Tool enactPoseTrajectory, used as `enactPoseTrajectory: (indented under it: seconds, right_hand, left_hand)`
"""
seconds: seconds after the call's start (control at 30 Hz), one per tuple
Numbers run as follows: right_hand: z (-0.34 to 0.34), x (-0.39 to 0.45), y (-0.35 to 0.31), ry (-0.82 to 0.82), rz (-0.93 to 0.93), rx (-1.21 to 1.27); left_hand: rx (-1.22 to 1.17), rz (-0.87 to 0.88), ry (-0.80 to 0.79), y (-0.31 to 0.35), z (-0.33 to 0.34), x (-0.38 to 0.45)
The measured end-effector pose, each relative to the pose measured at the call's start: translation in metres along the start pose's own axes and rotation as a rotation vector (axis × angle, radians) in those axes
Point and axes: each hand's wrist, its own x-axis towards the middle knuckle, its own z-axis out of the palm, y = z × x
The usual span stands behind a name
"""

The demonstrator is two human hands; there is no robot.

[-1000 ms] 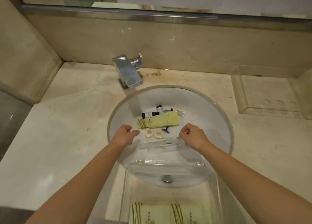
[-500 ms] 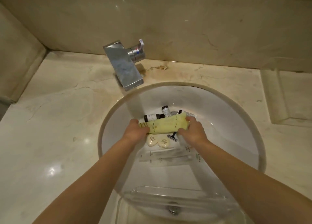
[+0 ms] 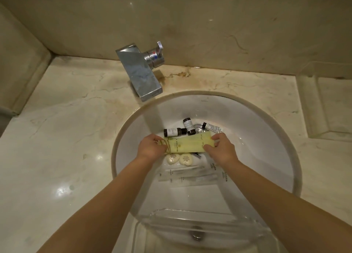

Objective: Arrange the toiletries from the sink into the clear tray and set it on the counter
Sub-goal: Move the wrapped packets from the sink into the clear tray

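The left hand curls its fingers round the striped end of the yellow-green packet, and the right hand pinches the opposite end, thumb under and fingers over; the packet spans the gap between them, held level inside the sink. Just beyond the fingers lie three small dark bottles, jumbled against the far wall of the bowl. Just below the knuckles, toward the person, sit two pale oval soaps side by side, and nearer still a few clear-wrapped items lie flat on the white bottom. A razor seems to sit under the packet, mostly hidden. Nearest the person, well back from the fingers, the clear tray sits over the drain end of the bowl. Beyond the bottles the chrome faucet overhangs the rim, on the marble counter.

This looks like the pick-up of one toiletry. The next move calls for lifting the packet clear of the soaps and drawing it back toward the tray without dragging the wrapped pieces along.
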Motion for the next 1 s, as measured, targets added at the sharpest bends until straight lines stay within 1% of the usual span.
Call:
enactPoseTrajectory:
  seconds: [0.1, 0.27, 0.37, 0.47, 0.57, 0.7, 0.77, 0.83, 0.93, 1.0]
  right_hand:
    - [-0.001, -0.005, 0.001, -0.009, 0.030, 0.043]
    - [-0.004, -0.014, 0.001, -0.050, 0.074, 0.136]
    - [-0.007, -0.021, 0.002, -0.076, 0.089, 0.152]
    - [-0.009, -0.031, 0.003, -0.105, 0.081, 0.158]
    - [-0.011, -0.042, 0.001, -0.129, 0.071, 0.155]
    - [-0.019, -0.062, -0.002, -0.169, 0.072, 0.211]
    - [-0.027, -0.074, -0.007, -0.210, 0.062, 0.243]
    - [-0.034, -0.085, -0.012, -0.241, 0.042, 0.247]
    - [-0.046, -0.103, -0.019, -0.240, -0.023, 0.244]
    - [-0.052, -0.117, -0.024, -0.221, -0.065, 0.263]
  left_hand:
    - [-0.036, -0.011, -0.031, 0.001, -0.004, -0.005]
    - [-0.147, -0.093, -0.125, 0.000, -0.014, -0.018]
    - [-0.122, -0.106, -0.140, -0.005, -0.019, -0.024]
    - [-0.039, -0.070, -0.073, -0.010, -0.020, -0.030]
    - [0.000, 0.021, -0.030, -0.009, -0.024, -0.043]
    - [-0.059, 0.072, -0.064, -0.004, -0.032, -0.061]
    - [-0.120, 0.074, -0.099, -0.002, -0.038, -0.071]
    - [-0.246, 0.067, -0.143, 0.001, -0.043, -0.082]
    - [-0.429, 0.069, -0.218, 0.006, -0.051, -0.105]
    - [-0.504, 0.081, -0.234, 0.007, -0.057, -0.119]
